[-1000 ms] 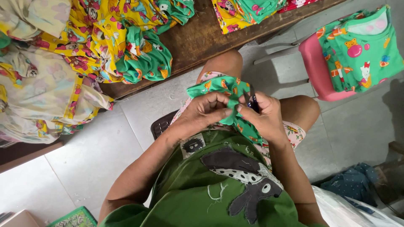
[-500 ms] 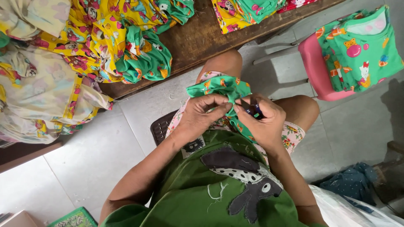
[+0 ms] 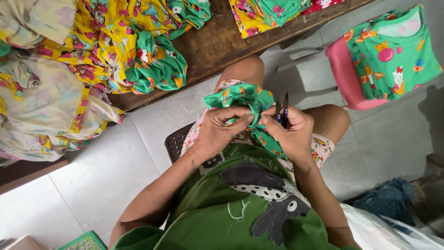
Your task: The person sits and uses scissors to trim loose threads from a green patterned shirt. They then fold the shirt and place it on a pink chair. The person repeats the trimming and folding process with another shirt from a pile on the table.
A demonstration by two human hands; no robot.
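Green printed garment (image 3: pixel 243 104) lies bunched on the person's lap, just in front of the wooden bench (image 3: pixel 217 44) edge, and both hands close on it over the knees. Left hand (image 3: pixel 221 129) curls around the near side of the cloth, its fingers bent tight and its thumb and forefinger pinching a fold at the middle of the bundle. Right hand (image 3: pixel 289 132) meets it from the other side, fingertips touching the same fold, while the rest of that hand is wrapped around a small pair of dark thread snips (image 3: pixel 282 109) whose two thin blades stand up just beside the garment, slightly parted. Below the garment a strip of floral shorts (image 3: pixel 321 146) shows on the thigh, and nearer the camera is the person's green shirt (image 3: pixel 231 208) with a grey and spotted animal patch and a few loose white threads. Beyond the garment, on the bench, a heap of yellow printed clothing (image 3: pixel 99 37) lies tangled with another green piece (image 3: pixel 155 65), and a pale yellow pile (image 3: pixel 46 111) hangs off the bench edge to the left of the garment. Farther right of it, well apart, a pink plastic chair (image 3: pixel 347 78) carries a folded stack of green printed tops (image 3: pixel 393 51). A dark slotted stool edge (image 3: pixel 175 143) shows under the person's left forearm, against the grey tiled floor (image 3: pixel 92 180).
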